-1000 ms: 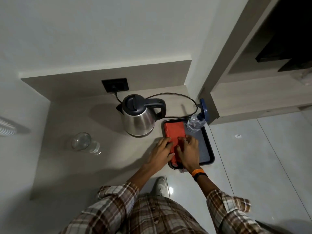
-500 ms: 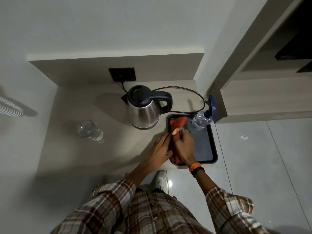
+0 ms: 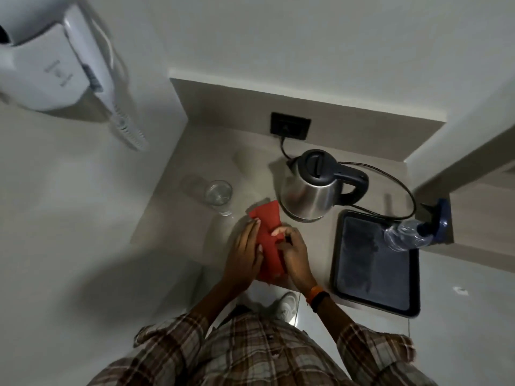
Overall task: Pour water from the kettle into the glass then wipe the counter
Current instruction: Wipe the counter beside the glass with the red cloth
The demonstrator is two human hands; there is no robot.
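Note:
A folded red cloth (image 3: 268,235) is held over the beige counter (image 3: 195,218), in front of the steel kettle (image 3: 309,190). My left hand (image 3: 243,260) grips its left side and my right hand (image 3: 292,254) grips its right side. The kettle stands upright on its base with its black lid shut and its handle pointing right. A clear glass (image 3: 218,195) with water in it stands on the counter to the left of the cloth, apart from it.
A dark tray (image 3: 373,299) lies at the counter's right, with a plastic water bottle (image 3: 404,236) on its far corner. The kettle's cord runs to a black wall socket (image 3: 289,126). A white wall-mounted hair dryer (image 3: 55,59) hangs upper left.
Both hands have lifted the red cloth off the tray and carried it left to the counter in front of the kettle. The camera view has swung to the left.

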